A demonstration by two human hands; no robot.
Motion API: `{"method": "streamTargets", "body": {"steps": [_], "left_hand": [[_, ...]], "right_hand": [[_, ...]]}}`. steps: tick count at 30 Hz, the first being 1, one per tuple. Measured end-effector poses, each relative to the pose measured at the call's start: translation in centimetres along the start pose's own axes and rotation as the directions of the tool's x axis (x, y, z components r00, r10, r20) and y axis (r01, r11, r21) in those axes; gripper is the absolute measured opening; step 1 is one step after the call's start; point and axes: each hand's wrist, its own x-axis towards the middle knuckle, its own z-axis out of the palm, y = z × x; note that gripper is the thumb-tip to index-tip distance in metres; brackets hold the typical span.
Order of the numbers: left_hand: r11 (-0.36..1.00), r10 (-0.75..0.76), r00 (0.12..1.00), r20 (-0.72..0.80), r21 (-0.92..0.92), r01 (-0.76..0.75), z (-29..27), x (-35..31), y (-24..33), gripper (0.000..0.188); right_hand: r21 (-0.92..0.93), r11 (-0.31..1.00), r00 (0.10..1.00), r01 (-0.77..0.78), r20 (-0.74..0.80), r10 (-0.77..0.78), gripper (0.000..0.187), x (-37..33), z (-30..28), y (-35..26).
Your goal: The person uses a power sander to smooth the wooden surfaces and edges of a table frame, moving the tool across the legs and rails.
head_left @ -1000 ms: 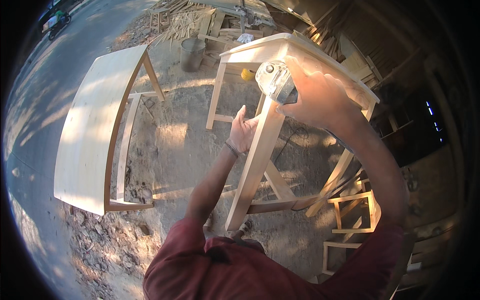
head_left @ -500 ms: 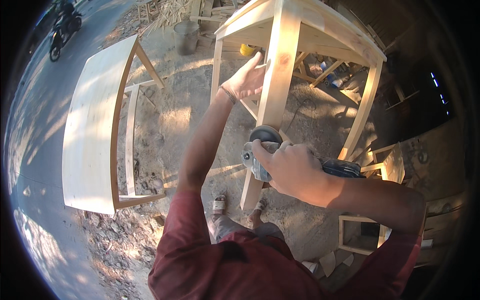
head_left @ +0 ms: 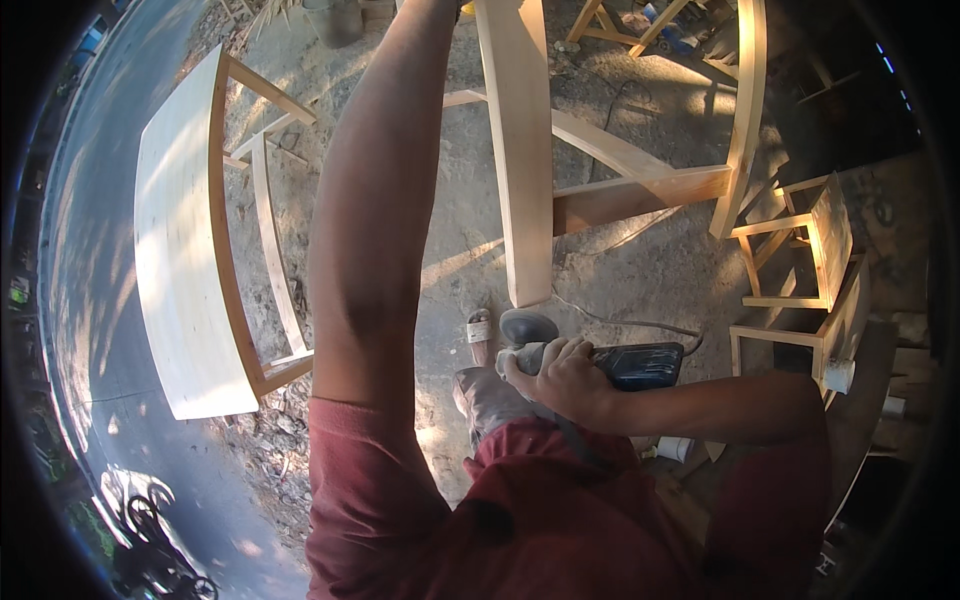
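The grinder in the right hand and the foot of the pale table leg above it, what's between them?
In the head view, only bare dusty ground separates the grinder, held by the right hand, from the table leg.

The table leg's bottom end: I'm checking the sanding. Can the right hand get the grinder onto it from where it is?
Probably yes. The right hand holds the grinder with its disc just below the table leg, and nothing lies between them.

Grinder in right hand (low)
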Motion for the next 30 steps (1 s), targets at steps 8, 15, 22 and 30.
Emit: {"method": "streamTargets", "body": {"steps": [8,15,22,30], "left_hand": [[0.983,0.110,0.992,-0.061,0.158,-0.099,-1.4,1.9,-0.5,0.080],[0.843,0.126,0.960,-0.249,0.538,0.028,2.0,-6.4,0.7,0.104],[0.822,0.179,0.955,-0.237,0.569,-0.012,2.4,-8.2,0.3,0.089],[0.818,0.174,0.945,-0.277,0.575,0.018,3.7,-10.9,1.2,0.076]], "right_hand": [[0.759,0.510,0.912,-0.404,0.289,0.293,0.087,-6.3,5.2,4.0],[0.896,-0.424,0.657,0.135,0.239,0.715,0.093,-10.6,15.5,3.6],[0.738,-0.465,0.520,0.489,0.182,0.835,0.102,-7.2,14.3,7.1],[0.971,-0.028,0.512,0.237,-0.100,0.853,0.097,-4.5,7.8,10.2]]}}
